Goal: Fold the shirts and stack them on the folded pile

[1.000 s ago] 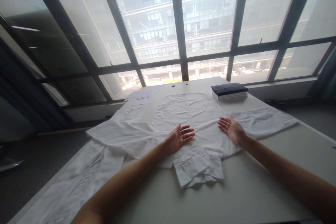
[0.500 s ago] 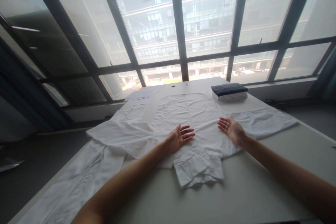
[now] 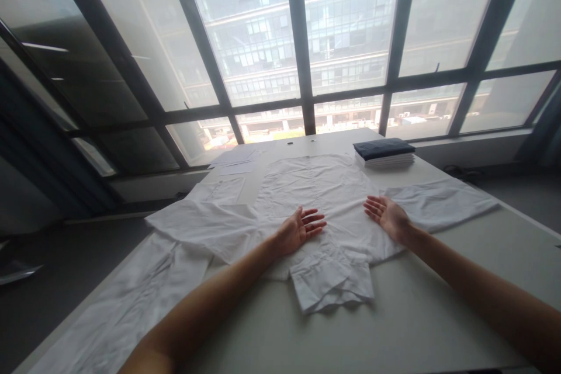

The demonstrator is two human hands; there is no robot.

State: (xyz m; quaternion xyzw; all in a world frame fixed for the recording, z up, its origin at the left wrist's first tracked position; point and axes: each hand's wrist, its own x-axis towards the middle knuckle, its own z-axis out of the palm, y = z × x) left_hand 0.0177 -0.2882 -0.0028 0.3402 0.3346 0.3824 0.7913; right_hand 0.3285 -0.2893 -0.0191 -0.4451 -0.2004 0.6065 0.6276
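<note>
A thin white garment (image 3: 311,184), softly creased with a ruffled flap toward the bottom centre, spreads across mid-frame on a smooth pale table (image 3: 421,315). The left hand (image 3: 302,231) and right hand (image 3: 388,219), fingers extended and grasping nothing, lie over it; contact is unclear. Wrinkled white cloth (image 3: 127,298) fills the lower left; flat papers (image 3: 232,160) and a neat dark folded cloth (image 3: 383,149) sit beyond.

On the counter (image 3: 421,321) we have: garment (image 3: 307,184), spread mid-counter; our left hand (image 3: 302,231) and right hand (image 3: 389,220), over its near half; papers (image 3: 234,158), far left; folded stack (image 3: 383,151), far right; second cloth (image 3: 131,298), near left. Behind the counter, before us: windows (image 3: 348,23).
</note>
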